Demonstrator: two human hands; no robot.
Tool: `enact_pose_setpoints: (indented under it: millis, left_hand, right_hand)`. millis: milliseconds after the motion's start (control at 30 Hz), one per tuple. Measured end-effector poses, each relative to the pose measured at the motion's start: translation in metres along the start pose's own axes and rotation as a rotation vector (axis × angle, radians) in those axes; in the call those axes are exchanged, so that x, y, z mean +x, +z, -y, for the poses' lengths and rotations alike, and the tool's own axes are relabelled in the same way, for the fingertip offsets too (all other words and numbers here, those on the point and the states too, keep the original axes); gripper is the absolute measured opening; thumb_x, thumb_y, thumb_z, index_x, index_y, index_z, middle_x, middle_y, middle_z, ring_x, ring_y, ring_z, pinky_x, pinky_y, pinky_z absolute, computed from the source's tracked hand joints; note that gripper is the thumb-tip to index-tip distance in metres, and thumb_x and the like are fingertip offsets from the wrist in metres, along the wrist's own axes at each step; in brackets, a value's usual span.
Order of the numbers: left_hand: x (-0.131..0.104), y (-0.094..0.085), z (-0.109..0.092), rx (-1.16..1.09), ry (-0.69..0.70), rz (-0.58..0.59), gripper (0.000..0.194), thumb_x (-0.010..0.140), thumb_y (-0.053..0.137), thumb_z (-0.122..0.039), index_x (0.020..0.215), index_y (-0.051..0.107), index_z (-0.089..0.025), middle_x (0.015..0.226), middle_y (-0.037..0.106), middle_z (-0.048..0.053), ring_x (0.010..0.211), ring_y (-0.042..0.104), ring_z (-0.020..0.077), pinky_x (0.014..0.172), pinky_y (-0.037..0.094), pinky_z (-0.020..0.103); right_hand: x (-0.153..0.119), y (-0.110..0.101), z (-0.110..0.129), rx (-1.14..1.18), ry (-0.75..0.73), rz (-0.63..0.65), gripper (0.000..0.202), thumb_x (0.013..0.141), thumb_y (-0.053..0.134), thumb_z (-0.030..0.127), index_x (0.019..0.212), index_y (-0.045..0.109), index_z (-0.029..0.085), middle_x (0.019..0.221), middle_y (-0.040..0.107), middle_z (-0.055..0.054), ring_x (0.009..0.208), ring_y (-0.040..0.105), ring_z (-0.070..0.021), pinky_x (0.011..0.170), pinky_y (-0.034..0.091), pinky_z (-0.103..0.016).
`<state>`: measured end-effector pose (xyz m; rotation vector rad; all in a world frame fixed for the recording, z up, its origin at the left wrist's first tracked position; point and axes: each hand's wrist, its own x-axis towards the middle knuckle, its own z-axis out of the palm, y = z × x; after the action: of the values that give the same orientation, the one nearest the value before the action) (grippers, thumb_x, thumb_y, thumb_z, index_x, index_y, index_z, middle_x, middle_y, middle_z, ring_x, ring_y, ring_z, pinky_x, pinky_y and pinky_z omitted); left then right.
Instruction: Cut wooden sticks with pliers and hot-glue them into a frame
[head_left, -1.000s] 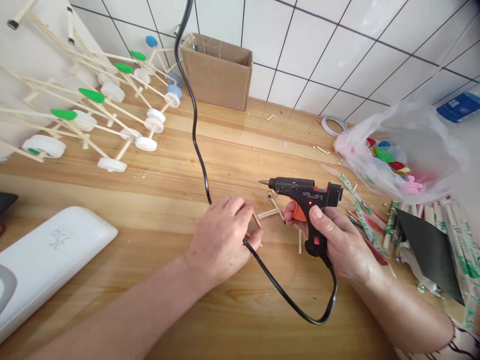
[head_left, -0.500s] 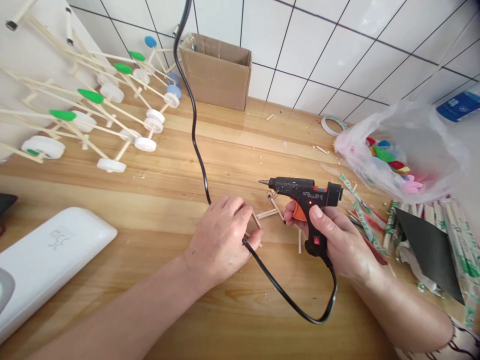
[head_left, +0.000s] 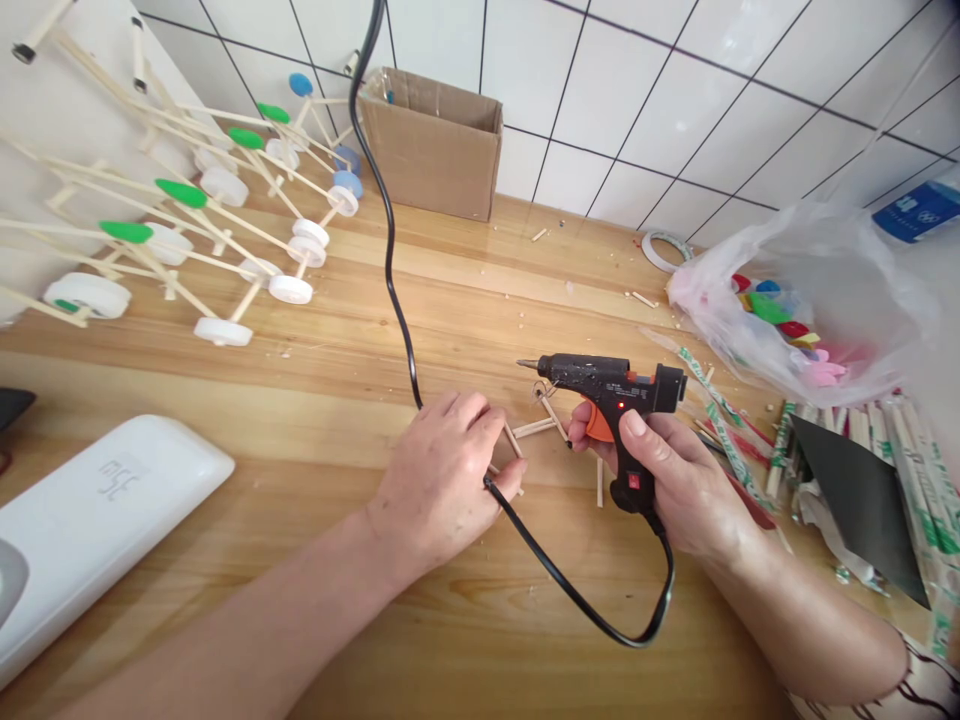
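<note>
My right hand (head_left: pixel 675 480) is wrapped round the handle of a black glue gun (head_left: pixel 592 375), its metal nozzle pointing left and a small red light lit. My left hand (head_left: pixel 446 470) is closed on a thin wooden stick frame (head_left: pixel 512 440), most of which its fingers hide. Below the nozzle, further sticks (head_left: pixel 534 428) run from that frame towards my right fingers. One short stick (head_left: pixel 600 483) lies just left of the gun's handle. The black cable (head_left: pixel 570 590) loops from the gun to my left hand and on up the table.
Wheeled stick models (head_left: pixel 225 330) stand at the back left, beside a cardboard box (head_left: pixel 435 150). A white device (head_left: pixel 112 520) lies at the left. To the right are a plastic bag of coloured pieces (head_left: pixel 862 290), a tape roll (head_left: pixel 667 250) and packs of sticks (head_left: pixel 915 470).
</note>
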<state>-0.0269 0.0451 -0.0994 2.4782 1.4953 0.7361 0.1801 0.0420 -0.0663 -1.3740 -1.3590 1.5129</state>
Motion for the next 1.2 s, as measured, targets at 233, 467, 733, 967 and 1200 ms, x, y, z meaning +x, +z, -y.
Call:
enact_pose_setpoints:
  millis: [233,467,733,967,1200]
  left_hand:
    - [0.0,-0.001,0.0,0.007,-0.039,0.02,0.018,0.075,0.061,-0.027,0.083,0.065,-0.011,0.086,0.062,0.011,0.086,0.06,0.0267,0.077,0.052,0.041]
    - [0.0,-0.003,-0.002,0.002,-0.038,0.014,0.013,0.075,0.059,-0.025,0.077,0.064,-0.012,0.083,0.062,0.01,0.084,0.061,0.0264,0.076,0.053,0.041]
    - [-0.001,-0.002,-0.001,0.013,-0.032,0.006,0.013,0.075,0.059,-0.025,0.077,0.064,-0.013,0.084,0.062,0.01,0.085,0.061,0.0263,0.076,0.053,0.04]
    - [0.001,-0.003,-0.001,0.024,-0.037,0.018,0.012,0.076,0.059,-0.026,0.075,0.064,-0.015,0.085,0.063,0.01,0.085,0.061,0.0253,0.076,0.053,0.039]
    - [0.0,-0.003,-0.002,0.004,-0.035,0.018,0.014,0.076,0.058,-0.024,0.08,0.065,-0.013,0.085,0.063,0.01,0.083,0.06,0.0257,0.075,0.052,0.04]
  right_hand:
    - [-0.001,-0.001,-0.002,0.029,0.02,-0.007,0.035,0.089,0.047,0.048,0.108,0.064,0.025,0.094,0.066,-0.005,0.089,0.059,-0.0206,0.054,0.047,-0.025]
    - [-0.001,-0.001,-0.002,0.026,0.005,0.0,0.034,0.089,0.048,0.049,0.107,0.065,0.025,0.1,0.065,-0.004,0.085,0.058,-0.0185,0.056,0.046,-0.024]
    - [0.0,0.0,-0.001,0.012,-0.01,0.011,0.033,0.089,0.048,0.048,0.105,0.065,0.024,0.098,0.065,-0.005,0.088,0.057,-0.0185,0.058,0.047,-0.023]
    - [-0.003,0.0,0.011,-0.071,-0.023,-0.016,0.035,0.088,0.046,0.052,0.099,0.066,0.025,0.094,0.065,-0.004,0.082,0.06,-0.0203,0.05,0.044,-0.024]
    - [-0.022,-0.011,0.037,-0.411,-0.032,-0.014,0.04,0.083,0.049,0.057,0.098,0.065,0.024,0.072,0.061,-0.003,0.049,0.047,-0.0121,0.038,0.038,-0.022]
